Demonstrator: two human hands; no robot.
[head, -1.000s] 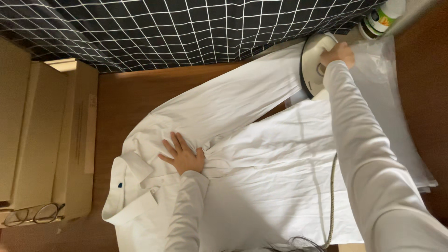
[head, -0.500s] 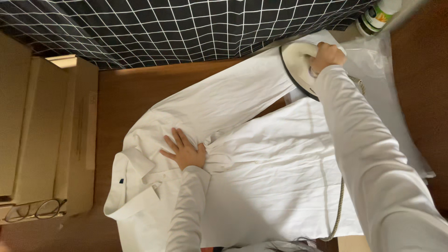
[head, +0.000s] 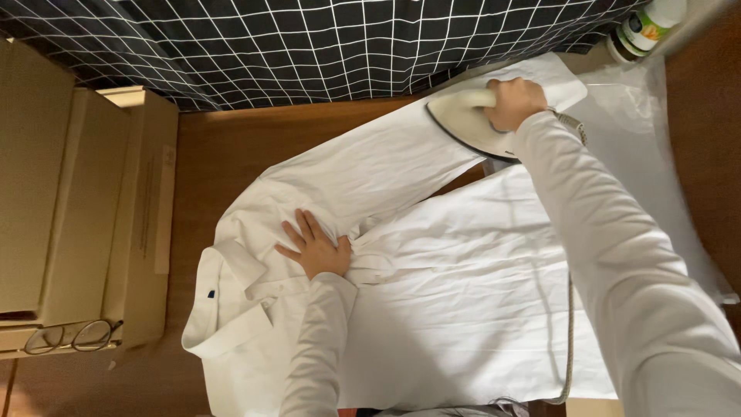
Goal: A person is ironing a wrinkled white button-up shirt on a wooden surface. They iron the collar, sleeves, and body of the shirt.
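Since the earlier frame, the iron, gripped by the right hand, has been slid down the sleeve; the white shirt is pinned flat on the wooden floor by the spread left hand

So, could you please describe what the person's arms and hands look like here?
Both arms wear long, plain pale off-white sleeves of soft, slightly creased fabric that reach to the wrists. The left hand and right hand are bare: no gloves, and no rings, watch or markings show.
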